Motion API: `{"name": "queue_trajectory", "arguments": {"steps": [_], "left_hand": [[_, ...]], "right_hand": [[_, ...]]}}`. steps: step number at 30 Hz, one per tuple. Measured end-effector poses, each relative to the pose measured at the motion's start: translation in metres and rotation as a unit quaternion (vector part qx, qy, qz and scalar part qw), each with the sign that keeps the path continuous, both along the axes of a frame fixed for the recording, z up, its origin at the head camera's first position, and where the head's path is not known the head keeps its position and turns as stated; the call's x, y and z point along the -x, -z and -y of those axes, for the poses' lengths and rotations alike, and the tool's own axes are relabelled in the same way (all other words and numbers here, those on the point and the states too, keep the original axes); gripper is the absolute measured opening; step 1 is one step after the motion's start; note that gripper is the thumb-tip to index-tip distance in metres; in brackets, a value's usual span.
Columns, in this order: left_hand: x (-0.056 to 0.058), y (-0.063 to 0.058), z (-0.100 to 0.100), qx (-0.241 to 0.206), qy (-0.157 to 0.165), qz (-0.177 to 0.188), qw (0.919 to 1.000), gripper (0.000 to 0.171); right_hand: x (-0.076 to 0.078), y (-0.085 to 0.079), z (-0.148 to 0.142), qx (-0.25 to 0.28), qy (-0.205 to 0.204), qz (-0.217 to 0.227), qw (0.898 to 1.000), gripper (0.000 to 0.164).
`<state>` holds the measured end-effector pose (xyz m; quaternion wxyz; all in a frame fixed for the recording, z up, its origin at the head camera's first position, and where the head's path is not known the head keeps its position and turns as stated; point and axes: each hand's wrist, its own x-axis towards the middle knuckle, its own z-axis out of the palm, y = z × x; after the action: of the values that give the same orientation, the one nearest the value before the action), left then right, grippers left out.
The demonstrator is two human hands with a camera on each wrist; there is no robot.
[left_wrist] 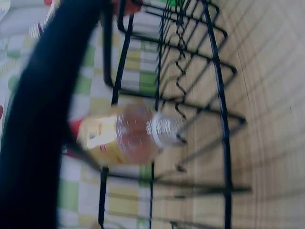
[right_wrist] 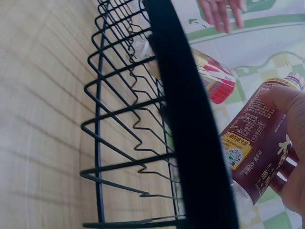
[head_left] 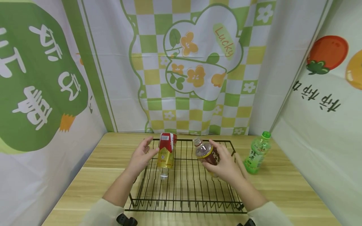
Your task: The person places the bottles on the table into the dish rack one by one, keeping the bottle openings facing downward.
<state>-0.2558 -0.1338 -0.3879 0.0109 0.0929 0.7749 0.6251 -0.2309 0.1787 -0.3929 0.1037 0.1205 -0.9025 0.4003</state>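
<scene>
Sleeves point(head_left: 270, 214) nearest, right hand point(head_left: 225, 164) grips brown-labelled bottle point(head_left: 205, 150), left hand point(head_left: 141, 157) spread beside red-yellow bottle point(head_left: 166, 153).

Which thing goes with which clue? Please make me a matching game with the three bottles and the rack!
1. green bottle
2. red-and-yellow bottle
3. brown-labelled bottle
4. rack

A. made of black wire
B. neck pointing down
C. held in the right hand
D. standing on the table

Right pairs: 1-D, 2-B, 3-C, 4-A
</scene>
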Motion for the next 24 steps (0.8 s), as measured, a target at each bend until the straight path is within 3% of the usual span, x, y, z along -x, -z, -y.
{"name": "queue_trajectory", "arguments": {"steps": [5,12,24], "left_hand": [[-0.002,-0.006,-0.024,-0.025,0.058,-0.012,0.9979,0.068],[-0.005,-0.003,-0.051,0.011,0.112,-0.009,0.9936,0.077],[-0.004,0.003,-0.074,0.061,0.163,0.005,0.9847,0.085]], "right_hand": [[-0.002,0.004,0.008,-0.019,-0.006,-0.010,1.000,0.083],[-0.006,0.007,0.015,-0.042,-0.024,-0.007,0.999,0.082],[-0.009,0.014,0.027,-0.066,-0.066,-0.016,0.996,0.081]]}}
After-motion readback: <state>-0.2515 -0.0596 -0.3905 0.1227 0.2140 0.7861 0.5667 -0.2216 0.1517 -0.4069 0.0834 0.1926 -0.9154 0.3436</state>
